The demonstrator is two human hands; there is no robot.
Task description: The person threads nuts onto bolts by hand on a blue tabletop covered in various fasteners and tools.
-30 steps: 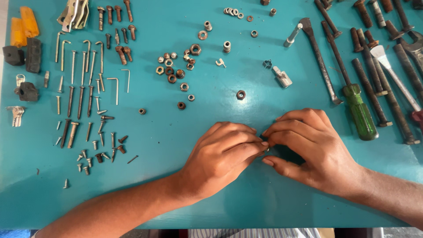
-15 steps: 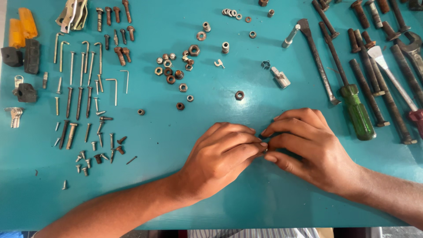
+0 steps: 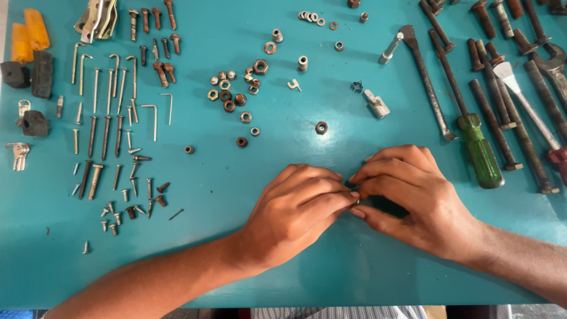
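Both hands met near the middle of the teal tabletop (image 3: 248,177). The left hand (image 3: 295,212) and the right hand (image 3: 413,201) had their fingers (image 3: 331,201) pressed tip to tip, pinching a tiny metal piece (image 3: 358,202) between them. Only a small grey speck of it showed where the fingertips touched, so I could not tell what kind of piece it was. It sat low, close to the tabletop, hidden mostly under the fingers.

It looked like the step in hand was fitting or turning something very small. That kind of work seemed to call for a steady pinch and slow, careful twisting, because a piece so small could slip out.

Just beyond the fingertips lay a dark six-sided metal nut (image 3: 321,127). Farther out from the left fingers was a little heap of rusty nuts and washers (image 3: 236,94). Beside the right hand, near its knuckles, lay a screwdriver with a green plastic handle (image 3: 479,150).
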